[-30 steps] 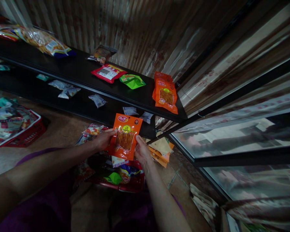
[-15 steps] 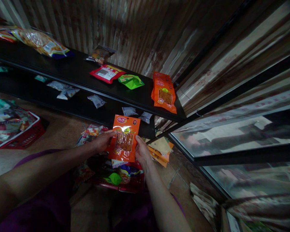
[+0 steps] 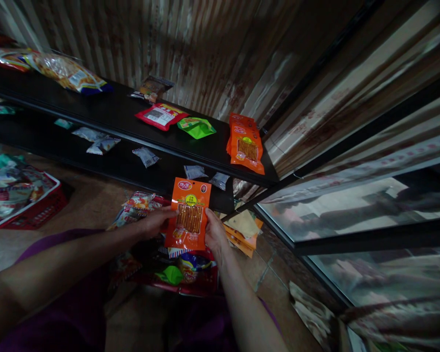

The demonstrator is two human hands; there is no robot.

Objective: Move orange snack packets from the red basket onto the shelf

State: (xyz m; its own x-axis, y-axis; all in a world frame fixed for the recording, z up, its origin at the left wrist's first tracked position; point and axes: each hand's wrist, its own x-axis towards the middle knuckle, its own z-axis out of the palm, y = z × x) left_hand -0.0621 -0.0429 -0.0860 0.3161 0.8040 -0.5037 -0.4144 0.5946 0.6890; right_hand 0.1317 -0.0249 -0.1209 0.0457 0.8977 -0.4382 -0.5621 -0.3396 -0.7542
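I hold an orange snack packet (image 3: 189,212) upright in front of me with both hands. My left hand (image 3: 154,222) grips its left edge and my right hand (image 3: 214,233) grips its right edge. The packet has a clear window showing brown sticks. A stack of the same orange packets (image 3: 245,149) lies on the right end of the upper black shelf (image 3: 124,115). More orange packets (image 3: 242,237) lie on the floor just right of my right hand.
A red packet (image 3: 160,116) and a green packet (image 3: 196,127) lie on the upper shelf. Small clear sachets (image 3: 145,156) sit on the lower shelf. A red basket (image 3: 185,276) of snacks is below my hands, another red basket (image 3: 20,195) far left. A glass-fronted cabinet (image 3: 352,210) stands at right.
The orange packet stays in both hands at about the same height. The view has tilted slightly, so the shelves sit a little lower in the picture.
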